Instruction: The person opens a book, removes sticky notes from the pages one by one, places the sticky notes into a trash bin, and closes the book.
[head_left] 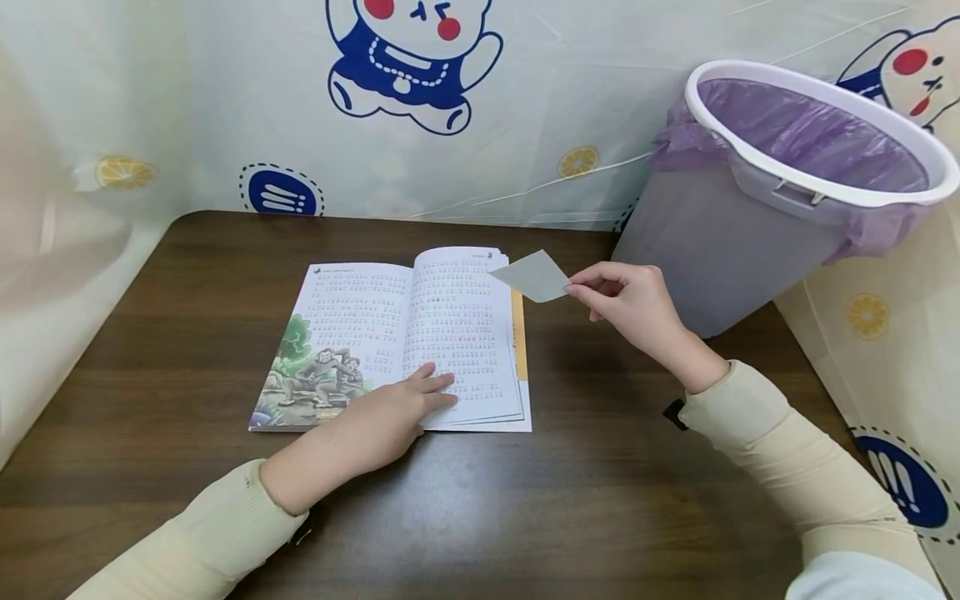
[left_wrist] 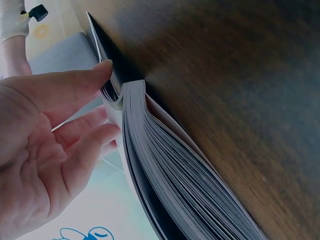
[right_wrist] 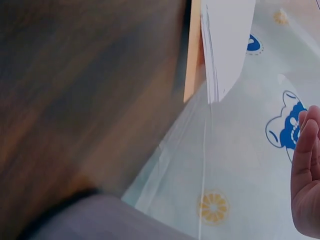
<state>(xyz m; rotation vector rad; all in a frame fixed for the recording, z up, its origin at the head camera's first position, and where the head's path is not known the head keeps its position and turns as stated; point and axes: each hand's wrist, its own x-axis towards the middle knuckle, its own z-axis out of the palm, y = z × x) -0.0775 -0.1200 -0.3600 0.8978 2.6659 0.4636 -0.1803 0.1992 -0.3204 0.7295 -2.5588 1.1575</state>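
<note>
An open book [head_left: 360, 300] lies on the brown table, its left page showing a drawing of seated figures beside a green tree. My left hand [head_left: 386, 421] rests with spread fingers on the lower part of the pages near the fold. The left wrist view shows this hand [left_wrist: 50, 140] at the book's lower edge, above the thick page block [left_wrist: 170, 165]. Between thumb and fingers, my right hand [head_left: 626, 300] pinches one corner of a pale grey-green square of paper [head_left: 534, 277], raised by the right page's upper edge. In the right wrist view only part of this hand [right_wrist: 306, 175] shows.
A grey trash bin [head_left: 690, 242] with a white rim and purple liner stands at the right, behind my right hand. A printed cloth [head_left: 450, 175] hangs behind the dark wooden table [head_left: 480, 508] and along its sides.
</note>
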